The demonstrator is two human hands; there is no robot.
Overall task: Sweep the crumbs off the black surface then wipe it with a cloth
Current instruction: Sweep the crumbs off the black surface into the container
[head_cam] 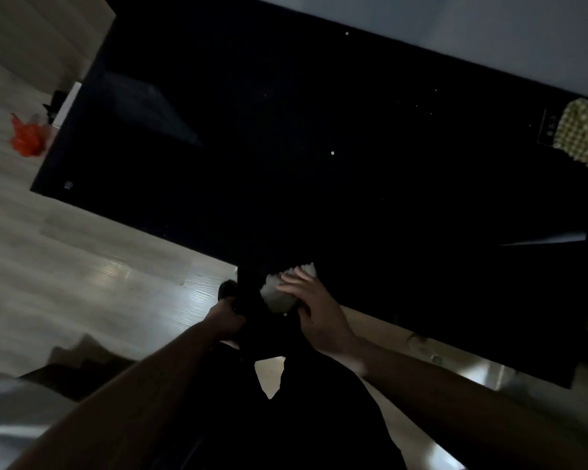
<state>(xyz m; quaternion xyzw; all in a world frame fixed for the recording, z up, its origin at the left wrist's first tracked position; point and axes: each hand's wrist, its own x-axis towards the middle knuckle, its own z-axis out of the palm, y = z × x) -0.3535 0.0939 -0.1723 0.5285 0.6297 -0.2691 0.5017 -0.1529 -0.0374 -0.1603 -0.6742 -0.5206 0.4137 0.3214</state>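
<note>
The surface fills the middle and far part of the scene. Crumbs lie scattered on it, mostly right of centre. A cloth lies on its far right end. At its near edge the right hand rests on a pale wad; the left hand is just left, below the edge. A bag lies on the floor, far left.

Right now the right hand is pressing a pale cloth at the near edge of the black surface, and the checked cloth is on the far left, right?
Not quite. In the head view, the green-and-cream checked cloth lies at the far right of the black surface. The right hand does press the pale cloth at the near edge.
</note>
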